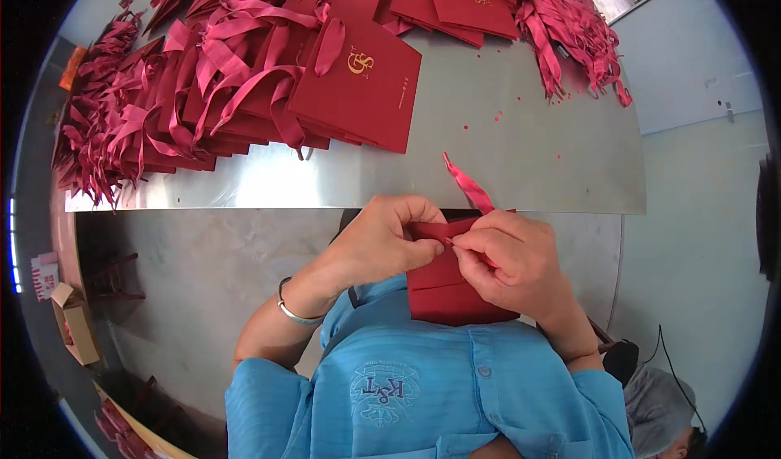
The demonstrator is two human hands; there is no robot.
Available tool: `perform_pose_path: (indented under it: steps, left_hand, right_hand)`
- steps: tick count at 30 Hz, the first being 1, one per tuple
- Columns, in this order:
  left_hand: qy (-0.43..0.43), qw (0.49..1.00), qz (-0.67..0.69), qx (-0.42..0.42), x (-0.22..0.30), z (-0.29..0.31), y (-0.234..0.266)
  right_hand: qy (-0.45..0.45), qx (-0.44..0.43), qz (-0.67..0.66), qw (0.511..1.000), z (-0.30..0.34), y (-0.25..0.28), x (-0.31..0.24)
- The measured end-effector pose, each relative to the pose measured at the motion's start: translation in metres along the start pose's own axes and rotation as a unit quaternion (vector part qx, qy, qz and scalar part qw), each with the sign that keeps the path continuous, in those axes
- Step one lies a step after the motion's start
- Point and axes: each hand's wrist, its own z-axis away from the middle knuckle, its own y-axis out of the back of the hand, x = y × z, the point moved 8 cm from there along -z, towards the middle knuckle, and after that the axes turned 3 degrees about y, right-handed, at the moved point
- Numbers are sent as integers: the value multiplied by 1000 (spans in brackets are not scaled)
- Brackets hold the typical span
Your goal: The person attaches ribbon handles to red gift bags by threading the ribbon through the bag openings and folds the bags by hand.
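Observation:
A dark red paper gift bag (451, 300) rests against my lap, its top edge facing the table. With thumb and fingers, my left hand (390, 235) grips the left part of that top edge; the fingertips go behind the paper. My right hand (517, 260) pinches a pink-red ribbon at the bag's upper edge, close to my left thumb. One length of the ribbon (469, 184) sticks up past my right fingers over the table's near edge. The exact spot where it meets the bag is partly covered by my fingertips.
Finished-looking red bags (358, 89) with ribbon handles (236, 60) lie overlapped on the metal table (488, 166). A heap of loose ribbons (569, 32) lies at the far right, with small red paper dots nearby. An open cardboard box (75, 325) stands at left. Another person (663, 410) is at lower right.

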Motion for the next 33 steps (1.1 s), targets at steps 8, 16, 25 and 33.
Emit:
perform_pose_path:
  steps: [8,16,25,33]
  left_hand:
    - [-37,998,-44,11,3,0,-1]
    - [-38,998,-34,33,1,-2,-2]
    - [-39,997,-47,41,6,0,-4]
    - [-8,998,-56,31,15,2,-8]
  right_hand:
    - [26,-82,84,993,-4,-8,-8]
    - [-4,-200,148,968,-6,-24,-11]
    - [-34,-236,125,963,-11,-37,-1]
    - [-86,-168,58,980,-2,-21,8]
